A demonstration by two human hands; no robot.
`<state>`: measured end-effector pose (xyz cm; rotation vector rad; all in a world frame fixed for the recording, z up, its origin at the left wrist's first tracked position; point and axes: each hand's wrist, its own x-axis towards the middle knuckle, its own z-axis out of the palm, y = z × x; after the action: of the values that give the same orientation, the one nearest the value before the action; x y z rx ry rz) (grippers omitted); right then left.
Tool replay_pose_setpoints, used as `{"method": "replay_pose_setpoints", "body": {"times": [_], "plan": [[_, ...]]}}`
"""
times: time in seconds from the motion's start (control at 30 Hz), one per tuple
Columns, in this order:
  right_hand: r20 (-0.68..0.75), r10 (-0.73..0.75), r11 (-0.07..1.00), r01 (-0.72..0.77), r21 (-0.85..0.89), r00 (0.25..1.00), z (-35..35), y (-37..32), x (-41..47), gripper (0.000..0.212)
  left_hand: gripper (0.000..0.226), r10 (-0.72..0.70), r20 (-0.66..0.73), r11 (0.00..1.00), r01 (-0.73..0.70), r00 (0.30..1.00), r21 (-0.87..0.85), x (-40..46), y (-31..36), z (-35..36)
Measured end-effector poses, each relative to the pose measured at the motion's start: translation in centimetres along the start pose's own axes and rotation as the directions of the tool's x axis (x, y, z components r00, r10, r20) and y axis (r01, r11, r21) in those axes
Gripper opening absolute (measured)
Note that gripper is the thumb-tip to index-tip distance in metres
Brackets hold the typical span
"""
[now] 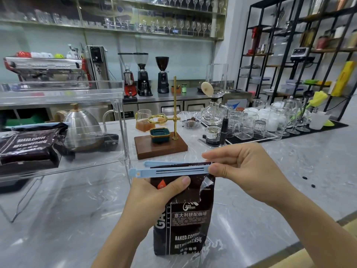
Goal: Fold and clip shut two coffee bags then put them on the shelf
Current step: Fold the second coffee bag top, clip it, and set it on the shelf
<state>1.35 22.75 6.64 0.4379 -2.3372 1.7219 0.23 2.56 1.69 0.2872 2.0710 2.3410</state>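
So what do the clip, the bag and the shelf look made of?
Clip: pale blue matte plastic, moulded slots. Bag: dark glossy film or foil, judging by creases and glare. Shelf: clear acrylic or similar, see-through with bright edges.

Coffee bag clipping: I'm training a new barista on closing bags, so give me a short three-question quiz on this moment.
1. True or false: the blue clip is already snapped shut on the upright coffee bag.
2. Which hand steadies that bag below the clip? A. left B. right
3. Where is the other coffee bag?

Key
1. False: its two arms gape apart at the left end.
2. A: the left hand grips it; the right hand pinches the clip's end.
3. Lying in the clear acrylic shelf, clipped.
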Motion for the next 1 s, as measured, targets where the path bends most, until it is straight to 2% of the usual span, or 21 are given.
{"method": "replay_pose_setpoints", "body": {"times": [0.13, 0.33, 0.6, 0.77, 0.87, 0.93, 1.0], "plan": [[0.01, 0.008, 0.999, -0.008, -0.035, 1.0, 0.1, -0.3, 0.3, 0.026, 0.023, -0.012, 0.003, 1.0, 0.013, 1.0, -0.011, 0.1, 0.0, 0.0], [-0.001, -0.007, 0.999, 0.007, -0.031, 1.0, 0.4, -0.3, 0.3, 0.026, 0.013, -0.033, 0.013, 0.999, 0.033, 0.999, -0.012, 0.2, 0.0, 0.0], [-0.023, -0.03, 1.0, 0.03, -0.002, 0.999, 0.8, -0.2, 0.3, 0.029, 0.019, 0.021, 0.005, 0.998, -0.021, 1.0, 0.062, 0.4, -0.2, -0.2], [-0.05, -0.046, 0.999, 0.045, -0.012, 0.998, 0.9, 0.0, 0.3, 0.028, 0.027, 0.113, 0.026, 0.987, -0.115, 0.993, 0.115, 0.3, -0.2, -0.3], [-0.061, -0.046, 0.999, 0.045, -0.017, 0.997, 1.0, 0.0, 0.2, 0.027, 0.031, 0.134, -0.041, 0.99, -0.131, 0.99, 0.058, -0.1, -0.6, -0.3], [-0.069, -0.045, 0.999, 0.045, -0.004, 0.997, 1.0, 0.0, 0.2, 0.026, 0.044, 0.134, -0.136, 0.991, -0.134, 0.982, 0.009, -0.2, -1.0, -0.3], [-0.077, -0.044, 0.999, 0.044, 0.0, 0.996, 1.0, 0.0, 0.1, 0.024, 0.05, 0.114, -0.226, 0.984, -0.141, 0.967, -0.107, -0.2, -1.2, -0.4]]}}
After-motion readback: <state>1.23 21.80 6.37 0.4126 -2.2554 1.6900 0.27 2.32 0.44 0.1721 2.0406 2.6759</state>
